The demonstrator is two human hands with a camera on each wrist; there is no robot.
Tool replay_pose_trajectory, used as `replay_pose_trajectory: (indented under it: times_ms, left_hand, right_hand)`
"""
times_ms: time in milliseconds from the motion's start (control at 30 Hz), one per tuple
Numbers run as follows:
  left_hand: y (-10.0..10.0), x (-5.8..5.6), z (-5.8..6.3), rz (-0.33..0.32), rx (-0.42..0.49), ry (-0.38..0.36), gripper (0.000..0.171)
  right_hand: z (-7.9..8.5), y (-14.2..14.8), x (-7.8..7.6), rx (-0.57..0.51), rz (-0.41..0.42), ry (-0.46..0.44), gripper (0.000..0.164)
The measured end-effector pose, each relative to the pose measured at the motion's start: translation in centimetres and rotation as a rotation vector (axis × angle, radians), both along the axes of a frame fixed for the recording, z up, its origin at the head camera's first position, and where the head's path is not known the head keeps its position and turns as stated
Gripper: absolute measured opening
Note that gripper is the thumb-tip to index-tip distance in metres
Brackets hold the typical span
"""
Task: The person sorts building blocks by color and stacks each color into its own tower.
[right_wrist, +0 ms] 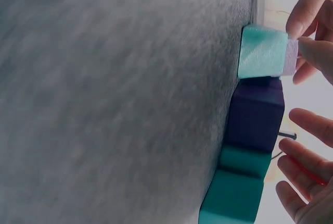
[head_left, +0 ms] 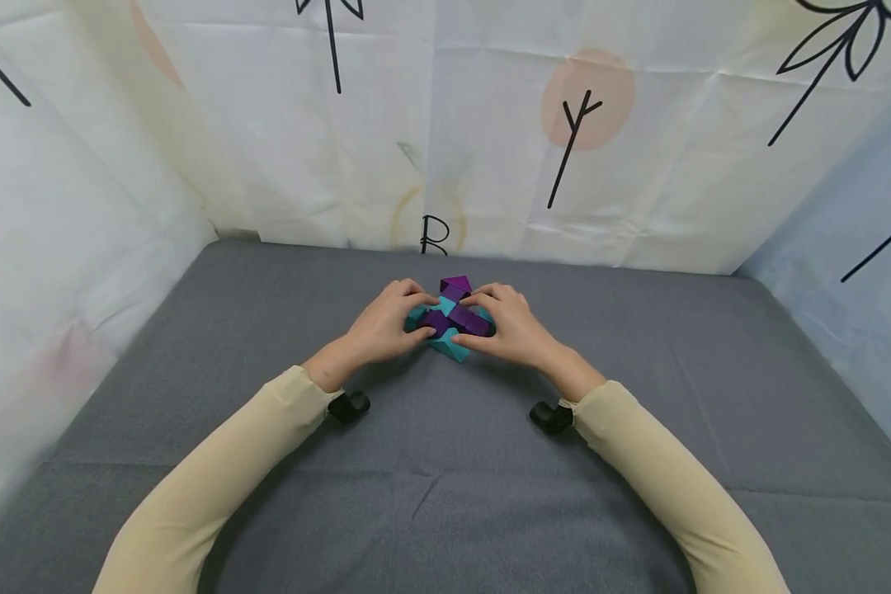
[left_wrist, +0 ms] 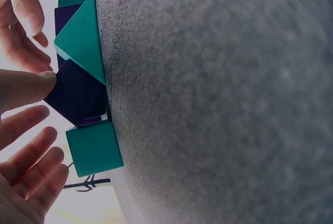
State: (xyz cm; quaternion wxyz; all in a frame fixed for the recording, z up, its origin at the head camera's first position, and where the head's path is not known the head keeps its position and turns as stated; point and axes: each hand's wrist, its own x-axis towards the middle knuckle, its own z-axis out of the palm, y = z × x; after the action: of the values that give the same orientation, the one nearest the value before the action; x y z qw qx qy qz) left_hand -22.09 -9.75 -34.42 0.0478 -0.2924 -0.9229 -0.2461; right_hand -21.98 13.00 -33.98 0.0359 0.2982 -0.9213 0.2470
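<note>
A cluster of purple and teal blocks sits on the grey cloth between both hands. It includes a teal triangular block [head_left: 449, 346] at the front, a long purple block [head_left: 469, 320] in the middle and a purple wedge [head_left: 457, 282] at the back. My left hand [head_left: 380, 328] reaches around its left side. In the left wrist view its thumb touches a dark purple block [left_wrist: 76, 92], with the other fingers spread apart. My right hand [head_left: 516, 330] is arched over the right side, its thumb near the front teal block and its fingers spread. The hands hide parts of several blocks.
Grey cloth [head_left: 445, 511] covers the surface beneath the forearms. White curtains [head_left: 490, 124] printed with plant shapes hang behind and at the sides. A black wrist camera [head_left: 349, 407] is on the left wrist and another black camera [head_left: 551, 417] on the right.
</note>
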Motion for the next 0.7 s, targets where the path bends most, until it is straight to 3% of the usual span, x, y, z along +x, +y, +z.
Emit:
replay_pose_trajectory:
  times_ms: [367,700]
  left_hand:
    - [0.0,-0.5,-0.4,-0.067,-0.04,-0.007,0.036]
    - [0.0,-0.9,-0.4,-0.037,0.063,-0.077,0.03]
  right_hand:
    - [-0.1,-1.3,-0.4,-0.03,0.005,-0.051,0.045]
    - [-0.2,-2.0,-0.7,-0.061,0.02,-0.066,0.037]
